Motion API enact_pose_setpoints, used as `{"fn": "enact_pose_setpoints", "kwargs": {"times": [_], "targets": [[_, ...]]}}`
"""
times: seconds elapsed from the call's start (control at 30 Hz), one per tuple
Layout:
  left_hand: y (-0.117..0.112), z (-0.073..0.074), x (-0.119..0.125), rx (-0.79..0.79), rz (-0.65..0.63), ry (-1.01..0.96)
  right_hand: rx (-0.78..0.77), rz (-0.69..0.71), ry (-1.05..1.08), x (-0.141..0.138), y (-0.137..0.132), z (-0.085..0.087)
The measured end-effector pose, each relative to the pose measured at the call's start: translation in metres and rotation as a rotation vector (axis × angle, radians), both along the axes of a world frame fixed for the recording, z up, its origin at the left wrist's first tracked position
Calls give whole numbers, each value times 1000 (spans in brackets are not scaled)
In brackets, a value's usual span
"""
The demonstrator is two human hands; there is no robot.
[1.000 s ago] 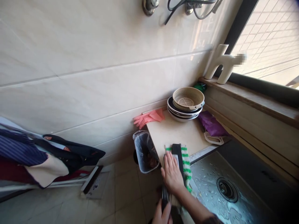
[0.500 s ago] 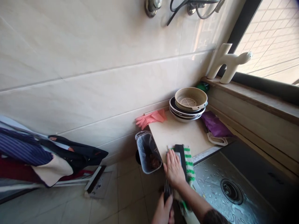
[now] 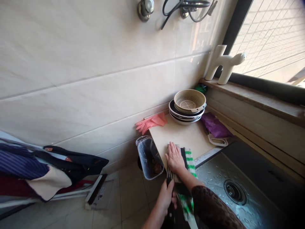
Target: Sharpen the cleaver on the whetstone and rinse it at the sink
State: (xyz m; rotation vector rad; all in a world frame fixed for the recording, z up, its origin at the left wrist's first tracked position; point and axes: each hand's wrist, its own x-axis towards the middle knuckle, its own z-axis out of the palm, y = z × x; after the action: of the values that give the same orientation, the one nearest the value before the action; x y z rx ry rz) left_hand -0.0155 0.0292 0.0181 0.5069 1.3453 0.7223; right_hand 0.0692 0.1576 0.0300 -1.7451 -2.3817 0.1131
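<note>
Entry, left hand: clamping a dark handle in a closed fist, thumb side up.

Entry, what looks like a broad kitchen cleaver: blade mostly hidden, lying along the near edge of a pale cutting board that is bridging the sink's rim. It is likely stiff, fairly heavy and slippery when wet, so the handle is the safe hold; the cutting edge cannot be made out.

Entry, right hand: pressing flat on the blade through a white cloth with green stripes, working close to the left hand without touching it. A brown patterned sleeve is covering that forearm.

Nearby: a lined plastic bin is standing just beside the board, in the way on the left. A stainless steel sink is lying on the right. Farther along the board are pink rubber gloves and stacked plates carrying a beige plastic colander.
</note>
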Motion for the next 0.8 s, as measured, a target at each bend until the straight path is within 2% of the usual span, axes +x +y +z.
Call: {"fn": "enact_pose_setpoints", "kwargs": {"times": [0.07,0.17,0.37,0.53,0.6,0.7,0.8], "targets": [[-7,3,-2,-15,5,36,65,17,-2,0,-13,-5],[-19,-2,-6,-14,13,86,176,41,10,-1,-32,-14],[-6,-6,-6,-24,2,36,34,-1,6,-4,-6,-5],[-29,-15,-10,-56,32,139,225,17,7,-1,-37,-19],[-22,-13,-6,-60,32,125,186,6,6,0,-30,-16],[-8,-10,-2,-48,13,52,41,-17,5,-1,-9,-5],[-20,-15,-4,-18,-4,65,83,7,-1,-1,-23,-7]]}}
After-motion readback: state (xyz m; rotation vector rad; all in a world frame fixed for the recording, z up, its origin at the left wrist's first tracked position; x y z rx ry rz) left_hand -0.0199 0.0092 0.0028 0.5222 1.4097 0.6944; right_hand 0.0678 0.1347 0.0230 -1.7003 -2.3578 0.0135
